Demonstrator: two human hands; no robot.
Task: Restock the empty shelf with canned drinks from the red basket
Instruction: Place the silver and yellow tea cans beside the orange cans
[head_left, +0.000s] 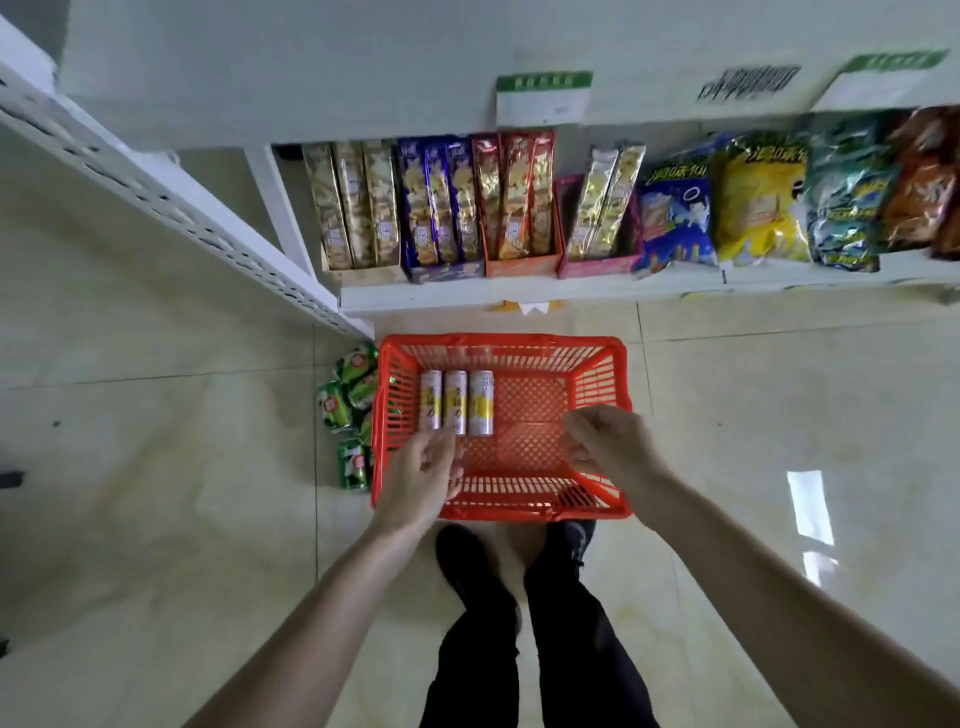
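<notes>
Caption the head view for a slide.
Both hands, left and right, reach into a red basket holding three cans below snack shelves.

Head camera, looking steeply down, hands near, floor below

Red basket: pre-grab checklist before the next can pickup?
1. Cans left in red basket: three cans lying side by side at its left end. Ok.
2. Left hand free: near the cans, holds nothing. Ok.
3. Right hand free: over the basket's right side, fingers loosely curled, empty. Ok.
4. Grip on a can: none yet. Not ok.
5. Empty shelf spot: not visible; snack shelf looks full. Cannot tell.
</notes>
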